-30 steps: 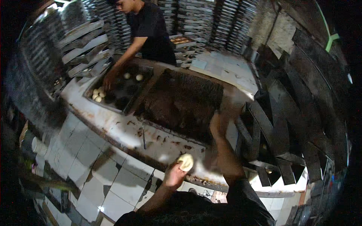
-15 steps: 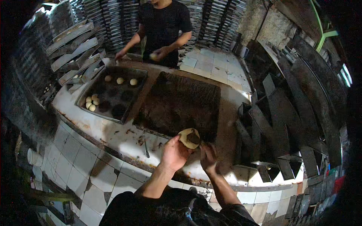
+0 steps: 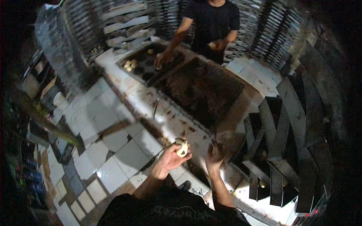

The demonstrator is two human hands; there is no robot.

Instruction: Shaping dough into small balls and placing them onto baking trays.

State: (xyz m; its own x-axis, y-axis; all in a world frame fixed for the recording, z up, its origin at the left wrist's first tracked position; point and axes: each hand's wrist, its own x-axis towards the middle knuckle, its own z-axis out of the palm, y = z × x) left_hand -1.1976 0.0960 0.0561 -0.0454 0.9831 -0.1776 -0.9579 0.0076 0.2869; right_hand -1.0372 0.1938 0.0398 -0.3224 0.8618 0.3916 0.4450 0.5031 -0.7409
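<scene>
Between the fingers and thumb of my left hand [image 3: 168, 161] is a piece of pale dough [image 3: 182, 146], folded partly over, with a dark filling showing in gaps at its side. My left hand is closed around it, just off the near edge of the worktable. To the right, apart from the dough, my right hand [image 3: 213, 160] is raised over the table with its fingers pointing away from me. Those fingers are dim and smeared, and whether they hold anything does not show. A thin metal tool [image 3: 156, 106] lies on the table's near edge.
A dark tray [image 3: 140, 80] with several dough balls [image 3: 130, 64] stands at the far left. Across the table a person [image 3: 215, 26] reaches into it, a dough ball in the other hand. A dark rectangular surface [image 3: 200, 90] covers the middle. Stacked metal trays [image 3: 277, 132] rise at right.
The view has swung, so the table now lies farther up and to the right. The dough, earlier open and flat with filling on top, is now folded. The other person's hand has moved into the tray.
</scene>
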